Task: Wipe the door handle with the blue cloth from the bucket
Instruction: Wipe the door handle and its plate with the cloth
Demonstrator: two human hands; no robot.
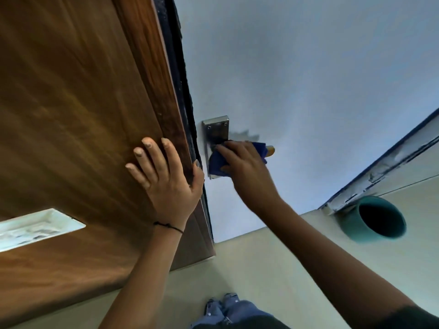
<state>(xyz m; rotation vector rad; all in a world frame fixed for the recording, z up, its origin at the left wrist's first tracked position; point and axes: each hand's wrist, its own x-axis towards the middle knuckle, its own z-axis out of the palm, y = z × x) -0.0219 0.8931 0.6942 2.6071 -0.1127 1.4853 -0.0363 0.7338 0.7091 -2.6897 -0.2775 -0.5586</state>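
The right hand (247,167), at the centre of the frame, closes around a bunched blue cloth (217,163) and presses it over the door handle (269,150), fingers curled across the top of the fabric. The cloth sits under the palm and fingers, spilling out on the hand's left side and just past the knuckles on its right; only the yellowish tip of the handle shows beyond it. The cloth covers the lower half of the handle's metal backplate (215,129), whose upper end with two screws is bare, fixed to a pale blue-grey door (308,79) filling the upper right of the frame.

To the left, the left hand (166,184) lies flat and spread against a brown wood-grain panel (71,103), holding nothing, thumb hooked over its dark edge, a thin black band at the wrist. At the right edge, a teal bucket (351,219) stands on the pale floor (261,269), well apart from both hands. The person's blue jeans (228,309) show at bottom centre.
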